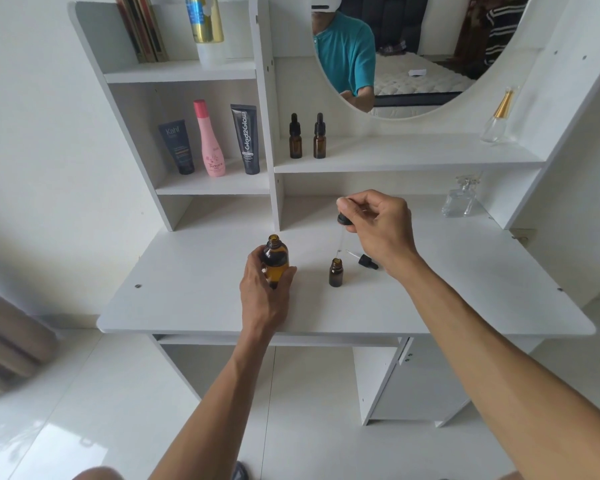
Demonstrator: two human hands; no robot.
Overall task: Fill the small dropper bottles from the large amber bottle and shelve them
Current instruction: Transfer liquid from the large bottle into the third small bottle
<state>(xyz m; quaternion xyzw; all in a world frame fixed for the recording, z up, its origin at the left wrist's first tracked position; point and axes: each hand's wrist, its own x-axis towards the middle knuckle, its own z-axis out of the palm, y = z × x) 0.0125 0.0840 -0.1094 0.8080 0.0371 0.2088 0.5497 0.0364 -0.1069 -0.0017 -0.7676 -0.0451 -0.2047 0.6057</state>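
Head view, white tabletop (194,299) with shelving behind. Broad bare surface lies left and right of the work; the front edge is close below the left wrist.

Shelf (413,161) under the mirror carries two capped dropper bottles (307,136) at its left end, with free room to their right (a clear perfume bottle stands at the far right end).

Large amber bottle (275,259) stands upright and uncapped, near mid-tabletop. Left hand (265,289) is wrapped round its lower body, steadying it.

Right hand (378,223) pinches the black bulb of a dropper (343,220), glass pipette pointing down.

Small dropper bottle (336,271), open and upright, stands just right of the large bottle. The pipette tip sits directly over its mouth, long axes nearly in line; whether tip touches rim cannot be told. Judgement: discharge into this bottle is in hand, and the right hand is the nearer.

Spare dropper cap (364,259) lies on its side just right of the small bottle, under the right wrist.
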